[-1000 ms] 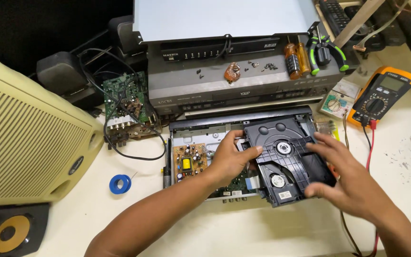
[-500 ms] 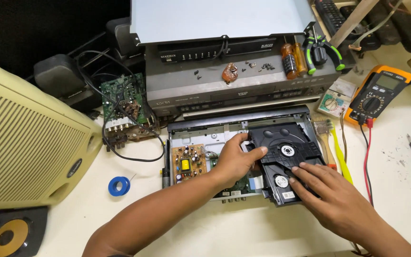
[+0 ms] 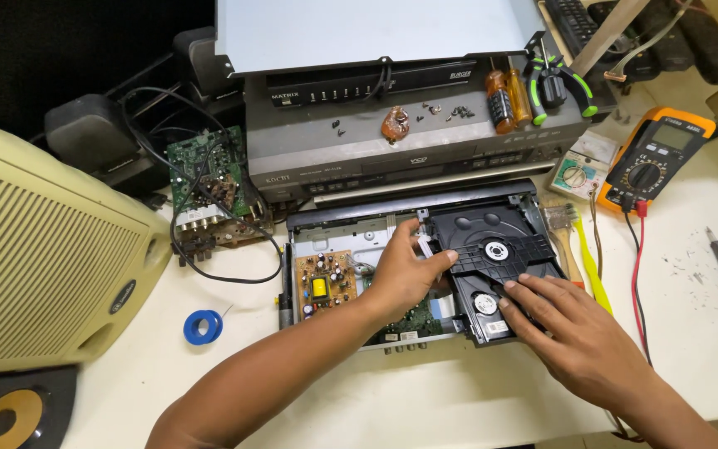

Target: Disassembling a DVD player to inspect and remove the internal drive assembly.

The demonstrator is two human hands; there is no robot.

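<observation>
An opened disc player chassis [image 3: 338, 237] lies on the white table with its lid off. A black disc drive mechanism [image 3: 492, 245] sits in its right half. My left hand [image 3: 400, 274] grips the drive's left edge, thumb toward the back and fingers curled on the top. My right hand [image 3: 579, 333] lies on the drive's near right corner, fingers spread flat beside the small spindle opening [image 3: 484, 303]. A small brown circuit board [image 3: 322, 278] shows in the chassis to the left of my left hand. A green board under my left hand is mostly hidden.
Behind the chassis stand stacked players [image 3: 392, 141] with loose screws, screwdrivers [image 3: 504, 100] and pliers [image 3: 563, 87] on top. An orange multimeter [image 3: 654, 158] with leads and a paintbrush [image 3: 563, 237] lie right. A green board with cables [image 3: 209, 179], a blue tape roll [image 3: 202, 326] and a cream speaker [image 3: 43, 258] sit left.
The drive, held tilted over the chassis a second ago, now lies squarer in its right half. My right hand slid from the drive's right edge to its near corner.
</observation>
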